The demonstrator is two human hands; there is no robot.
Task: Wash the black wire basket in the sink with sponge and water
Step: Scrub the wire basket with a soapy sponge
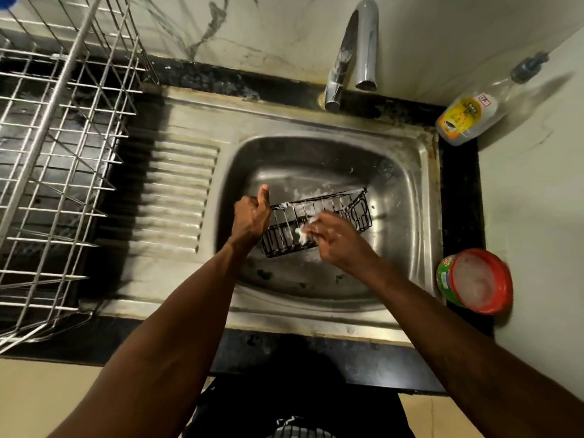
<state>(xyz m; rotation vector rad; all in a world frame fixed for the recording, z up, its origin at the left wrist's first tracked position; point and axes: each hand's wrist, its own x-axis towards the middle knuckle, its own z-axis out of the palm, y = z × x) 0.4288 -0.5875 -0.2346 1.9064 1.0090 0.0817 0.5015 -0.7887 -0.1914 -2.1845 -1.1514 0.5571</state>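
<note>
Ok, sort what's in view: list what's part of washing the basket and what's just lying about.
In the job: black wire basket, gripped by the left hand; sudsy sponge, in the right hand; sink; tap.

Lying about: silver dish rack on the left; bottle with yellow label; red tub on the right.

Seen from above, a left hand (pixel 251 216), thumb raised, grips the left end of a black wire basket (pixel 347 210) tilted in a steel sink (pixel 407 191), while the right hand (pixel 335 240) presses what seems a foamy sponge (pixel 302 233), mostly hidden, against its wires.
</note>
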